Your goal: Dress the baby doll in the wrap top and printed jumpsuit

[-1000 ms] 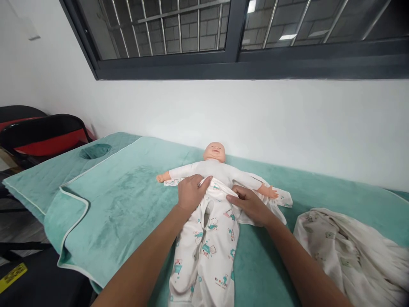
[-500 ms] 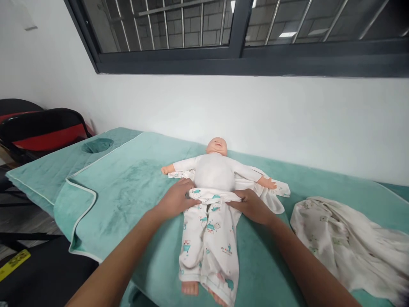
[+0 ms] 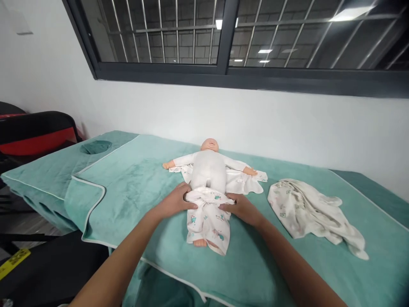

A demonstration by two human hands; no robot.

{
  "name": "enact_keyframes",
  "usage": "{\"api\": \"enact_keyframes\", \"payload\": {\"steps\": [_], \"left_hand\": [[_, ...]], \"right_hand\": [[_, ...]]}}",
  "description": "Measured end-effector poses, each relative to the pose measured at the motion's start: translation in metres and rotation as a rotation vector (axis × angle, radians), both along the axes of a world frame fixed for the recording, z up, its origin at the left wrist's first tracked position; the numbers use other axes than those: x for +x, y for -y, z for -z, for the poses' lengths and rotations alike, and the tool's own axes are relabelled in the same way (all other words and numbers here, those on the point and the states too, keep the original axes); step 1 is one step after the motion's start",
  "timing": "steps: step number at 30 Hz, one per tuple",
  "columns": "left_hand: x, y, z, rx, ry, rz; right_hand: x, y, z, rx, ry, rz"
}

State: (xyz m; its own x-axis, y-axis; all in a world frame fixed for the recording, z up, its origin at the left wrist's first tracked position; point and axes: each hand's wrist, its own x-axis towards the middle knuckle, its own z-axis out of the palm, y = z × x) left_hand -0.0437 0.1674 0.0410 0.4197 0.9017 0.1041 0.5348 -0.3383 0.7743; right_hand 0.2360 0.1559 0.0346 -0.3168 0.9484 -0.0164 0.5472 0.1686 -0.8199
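A baby doll [image 3: 209, 168] with a white cloth body lies on its back, arms spread, head toward the wall. Printed white baby pants [image 3: 209, 219] cover its legs, and their waistband is bunched below the doll's belly. My left hand [image 3: 177, 199] pinches the waistband at its left side. On the other side, my right hand [image 3: 243, 208] grips the same waistband between thumb and fingers. The doll's feet show at the pant cuffs. Beneath the doll's back and arms lies a spread white printed baby shirt [image 3: 244, 182].
A crumpled white printed cloth [image 3: 315, 209] lies to the right on the green sheet [image 3: 128, 200] of the bed. The bed has a face hole [image 3: 96, 147] at the left. Black and red chairs [image 3: 38, 134] stand at far left, and a barred window [image 3: 179, 38] is above.
Both hands have drawn the waistband down off the doll's belly toward its legs, so more of the white lower body shows and the pants are bunched. The camera view has shifted.
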Motion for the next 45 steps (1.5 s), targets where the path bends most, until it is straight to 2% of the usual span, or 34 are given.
{"api": "enact_keyframes", "payload": {"steps": [3, 7, 9, 11, 14, 17, 19, 22, 24, 27, 29, 32, 34, 36, 40, 42, 45], "left_hand": [[0.008, 0.013, 0.007, 0.072, 0.001, -0.074], [0.014, 0.028, 0.005, -0.082, 0.068, -0.244], [0.009, 0.038, -0.001, -0.126, 0.113, -0.169], [0.002, 0.050, -0.008, -0.100, 0.115, -0.003], [-0.004, 0.071, -0.009, 0.004, -0.044, 0.159], [0.000, 0.089, 0.000, 0.151, -0.247, 0.138], [0.004, 0.097, 0.004, 0.241, -0.282, 0.090], [0.007, 0.105, -0.002, 0.198, -0.193, 0.026], [0.009, 0.108, -0.012, 0.066, -0.094, -0.035], [0.013, 0.112, -0.029, -0.153, 0.104, -0.080], [0.017, 0.115, -0.038, -0.256, 0.204, -0.094], [0.022, 0.121, -0.048, -0.369, 0.256, -0.058], [0.023, 0.123, -0.052, -0.451, 0.326, 0.056], [0.022, 0.121, -0.055, -0.514, 0.471, 0.112], [0.015, 0.104, -0.060, -0.525, 0.749, 0.060], [0.008, 0.094, -0.067, -0.495, 0.737, 0.119], [-0.004, 0.083, -0.091, -0.451, 0.464, 0.326]], "right_hand": [[-0.013, 0.008, 0.005, 0.027, -0.065, 0.141], [-0.018, 0.018, 0.005, -0.046, -0.174, 0.240], [-0.014, 0.030, 0.000, -0.064, -0.141, 0.197], [-0.011, 0.048, -0.004, -0.041, -0.087, 0.088], [-0.017, 0.076, -0.005, 0.097, 0.036, -0.006], [-0.035, 0.097, -0.005, 0.268, 0.266, 0.059], [-0.044, 0.104, -0.008, 0.283, 0.373, 0.090], [-0.047, 0.108, -0.021, 0.170, 0.329, 0.122], [-0.044, 0.110, -0.034, 0.021, 0.128, 0.097], [-0.038, 0.113, -0.051, -0.313, -0.251, -0.067], [-0.035, 0.115, -0.059, -0.481, -0.396, -0.140], [-0.032, 0.115, -0.065, -0.543, -0.444, -0.157], [-0.029, 0.113, -0.067, -0.538, -0.441, -0.181], [-0.024, 0.108, -0.069, -0.518, -0.459, -0.198], [-0.014, 0.090, -0.084, -0.339, -0.426, -0.150], [-0.008, 0.079, -0.098, -0.173, -0.215, -0.146], [-0.002, 0.063, -0.125, 0.032, 0.231, -0.230]]}}
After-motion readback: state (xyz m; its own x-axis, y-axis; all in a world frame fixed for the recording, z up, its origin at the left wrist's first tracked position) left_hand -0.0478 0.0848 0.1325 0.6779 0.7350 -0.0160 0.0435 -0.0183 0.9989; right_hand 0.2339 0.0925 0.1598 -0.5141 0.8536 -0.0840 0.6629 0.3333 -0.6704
